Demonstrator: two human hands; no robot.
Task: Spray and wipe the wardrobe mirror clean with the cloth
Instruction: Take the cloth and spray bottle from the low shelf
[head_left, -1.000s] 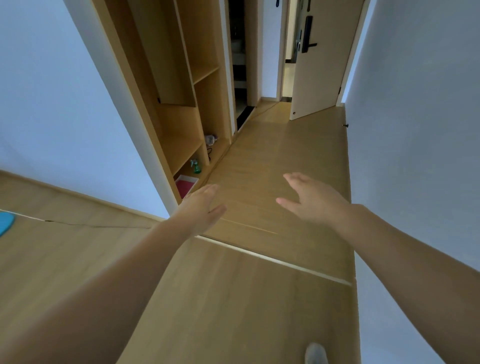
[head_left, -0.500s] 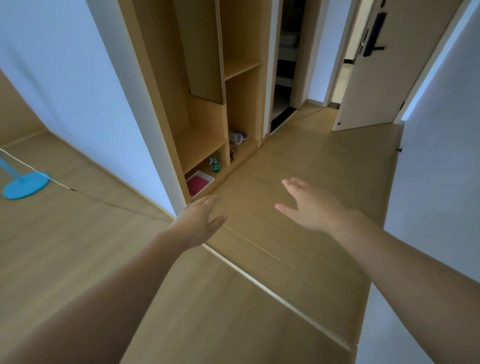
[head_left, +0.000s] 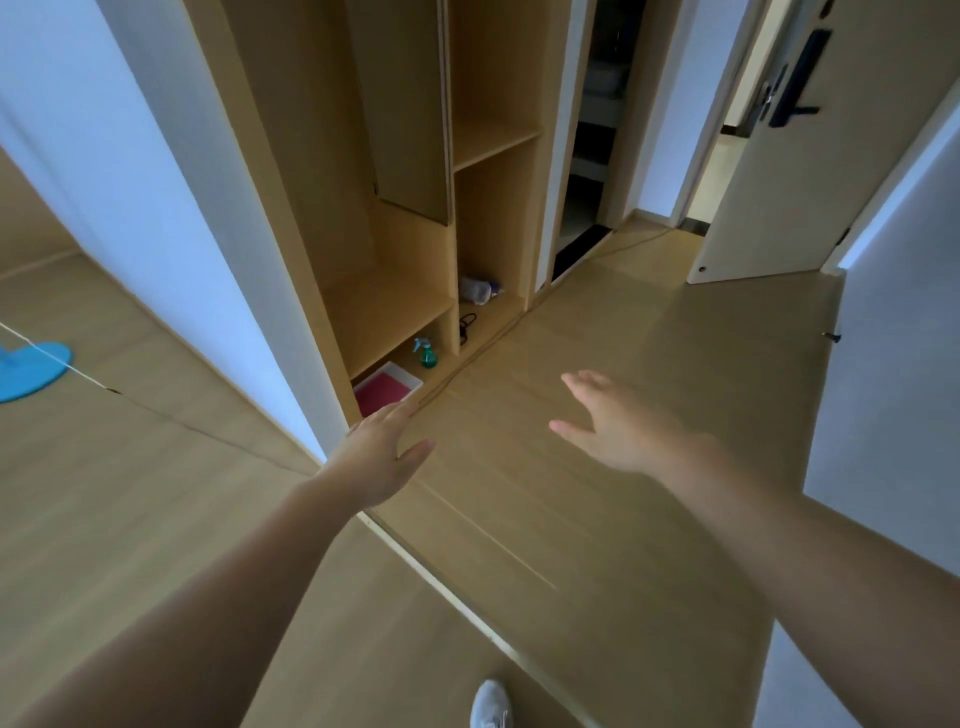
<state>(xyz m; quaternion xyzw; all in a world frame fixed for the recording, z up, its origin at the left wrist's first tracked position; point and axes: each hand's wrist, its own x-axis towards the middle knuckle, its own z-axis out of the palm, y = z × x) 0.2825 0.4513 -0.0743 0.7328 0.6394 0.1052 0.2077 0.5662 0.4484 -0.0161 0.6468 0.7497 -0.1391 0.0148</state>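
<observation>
A green spray bottle (head_left: 427, 353) stands in the lowest compartment of the open wooden wardrobe (head_left: 395, 291). Beside it lies a white tray (head_left: 410, 375) holding something pink-red, possibly the cloth. My left hand (head_left: 376, 457) reaches forward with its fingers apart and empty, its fingertips in line with the tray's near edge. My right hand (head_left: 618, 426) is also spread and empty, out over the wooden floor to the right of the wardrobe. I cannot make out a mirror surface from here.
A purple-white bundle (head_left: 478, 289) and a black cable (head_left: 466, 325) lie in the compartment to the right. An open door (head_left: 810, 156) stands at the far right. A blue fan base (head_left: 31, 369) with a white cord sits at the left. My white shoe (head_left: 491, 704) shows below.
The view has moved closer to the wardrobe and swung left, so its lower compartments look larger. Both hands stay outstretched and empty.
</observation>
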